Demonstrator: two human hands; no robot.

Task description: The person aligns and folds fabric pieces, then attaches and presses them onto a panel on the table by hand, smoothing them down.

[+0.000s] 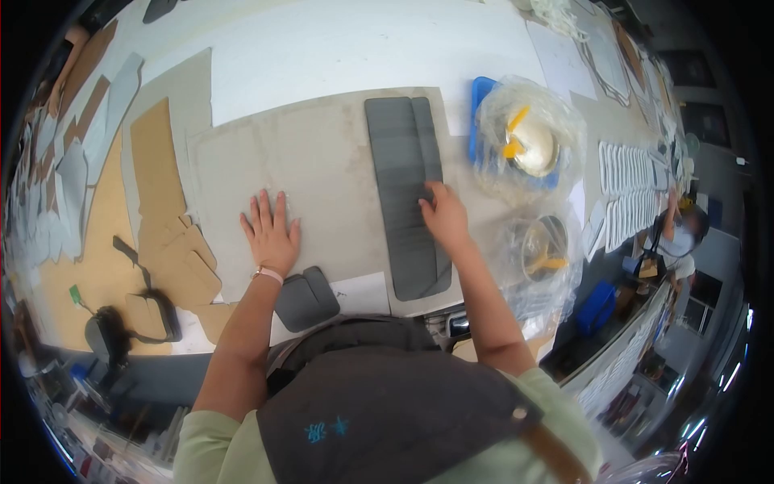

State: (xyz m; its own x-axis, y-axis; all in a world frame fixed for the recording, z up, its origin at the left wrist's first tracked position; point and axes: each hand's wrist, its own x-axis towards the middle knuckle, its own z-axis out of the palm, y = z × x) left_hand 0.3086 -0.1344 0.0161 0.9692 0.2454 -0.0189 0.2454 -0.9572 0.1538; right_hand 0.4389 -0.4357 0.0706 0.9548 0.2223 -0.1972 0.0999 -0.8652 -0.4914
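Observation:
My left hand [272,235] lies flat on the beige board [282,153], fingers spread and holding nothing. Across the board's right side rests a long dark grey panel [397,161], with a narrower strip along its right edge. My right hand [445,214] is on that strip, its fingers bent in and the thumb and index finger at the strip's inner edge. Exactly how they grip it is partly hidden. A smaller dark grey folded piece [308,298] sits near my left wrist, at the table's front edge.
On the right, a plastic-wrapped bowl of cream-coloured paste [534,145] with a yellow spatula stands on a blue tray [481,101]. Nearer is another plastic-covered container [544,248]. Brown cardboard pieces [157,161] and a black strapped item [161,315] lie left. Another person [677,234] is far right.

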